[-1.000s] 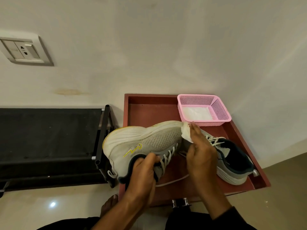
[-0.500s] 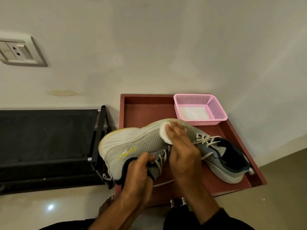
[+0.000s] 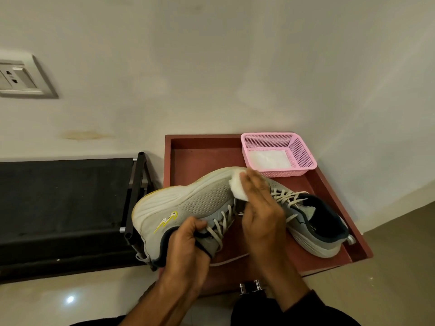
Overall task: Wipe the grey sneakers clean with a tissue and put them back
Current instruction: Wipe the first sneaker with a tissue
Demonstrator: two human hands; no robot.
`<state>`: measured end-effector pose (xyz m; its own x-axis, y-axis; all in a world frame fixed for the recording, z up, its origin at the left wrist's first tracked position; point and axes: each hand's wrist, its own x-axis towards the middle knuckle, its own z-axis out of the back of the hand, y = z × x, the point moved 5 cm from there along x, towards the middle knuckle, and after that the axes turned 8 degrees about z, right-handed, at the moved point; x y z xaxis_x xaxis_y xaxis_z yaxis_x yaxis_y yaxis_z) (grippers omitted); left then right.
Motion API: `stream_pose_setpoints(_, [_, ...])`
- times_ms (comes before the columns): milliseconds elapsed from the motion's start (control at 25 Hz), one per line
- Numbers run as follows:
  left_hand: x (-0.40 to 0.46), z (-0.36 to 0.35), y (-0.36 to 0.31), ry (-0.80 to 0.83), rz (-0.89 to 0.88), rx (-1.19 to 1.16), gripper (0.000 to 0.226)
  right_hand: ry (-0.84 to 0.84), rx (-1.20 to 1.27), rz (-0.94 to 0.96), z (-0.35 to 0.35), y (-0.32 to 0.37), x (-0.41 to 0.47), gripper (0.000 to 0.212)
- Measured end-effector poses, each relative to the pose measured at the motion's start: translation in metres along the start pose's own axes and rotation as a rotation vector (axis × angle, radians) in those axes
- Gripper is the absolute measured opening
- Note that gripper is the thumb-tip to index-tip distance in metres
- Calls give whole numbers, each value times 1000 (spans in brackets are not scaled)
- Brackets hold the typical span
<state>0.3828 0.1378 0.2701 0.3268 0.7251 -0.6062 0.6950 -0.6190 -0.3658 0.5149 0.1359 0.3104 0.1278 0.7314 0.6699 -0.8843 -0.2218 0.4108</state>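
1. You have one view only, a wide-angle camera worn on the head.
2. It looks forward and down onto the red tray (image 3: 202, 156), close in front of you.
3. Behind the tray stands the wall (image 3: 235, 67); left of it, the black rack (image 3: 61, 196).

A red-brown tray table (image 3: 200, 156) with a low raised rim stands against the pale wall. A pink basket (image 3: 303, 158) with small holes in its sides sits in the table's corner at about 1 o'clock (a flat white sheet lies inside it), and a grey sneaker (image 3: 315, 222) with a dark lining rests on its sole at about 4 o'clock. The table stands on a shiny pale floor (image 3: 47, 300).
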Motion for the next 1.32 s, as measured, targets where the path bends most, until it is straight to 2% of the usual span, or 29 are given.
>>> stream_pose_setpoints(120, [0,1,-3,17,-4,-25,56,-92,43,-358,18,-41,-1,47])
stream_pose_setpoints(160, [-1,1,-4,12,-10,-17,53,-103,37,-375,20,-39,0,46])
stream_pose_setpoints(320, [0,4,-6,-17,-27,40,37,-110,44,-87,14,-5,7,48])
stream_pose_setpoints(400, [-1,3,-7,11,-37,35,26,-116,88,-130,16,-18,7,48])
stream_pose_setpoints(480, [-1,4,-6,5,-48,36,34,-157,109,-287,21,-33,5,45])
stream_pose_setpoints(520, [-1,4,-4,-7,-56,45,40,-170,98,-295,22,-31,5,43])
stream_pose_setpoints(600, [-3,4,2,-36,-72,76,44,-145,51,-127,19,-7,8,39])
stream_pose_setpoints(680, [-3,6,5,-55,-85,96,36,-41,85,73,8,13,9,39])
stream_pose_setpoints(720, [-3,6,6,-59,-81,93,32,-5,97,114,5,14,9,40])
stream_pose_setpoints(760, [-4,6,6,-53,-77,94,31,-7,88,94,5,8,8,40])
stream_pose_setpoints(880, [-4,5,4,-54,-96,74,44,-134,51,-170,17,-26,4,38])
stream_pose_setpoints(960, [-6,4,5,-60,-90,73,41,-158,46,-212,18,-25,3,42])
stream_pose_setpoints(1120, [-8,3,12,-88,-38,67,39,22,147,160,-5,25,1,39])
stream_pose_setpoints(1160, [-9,2,12,-79,-37,58,36,44,147,200,-7,26,1,40])
stream_pose_setpoints(1240, [-9,1,9,-61,-50,53,24,-26,118,70,1,5,2,39])
stream_pose_setpoints(1320, [-9,1,6,-51,-81,29,29,-136,89,-187,16,-27,2,43])
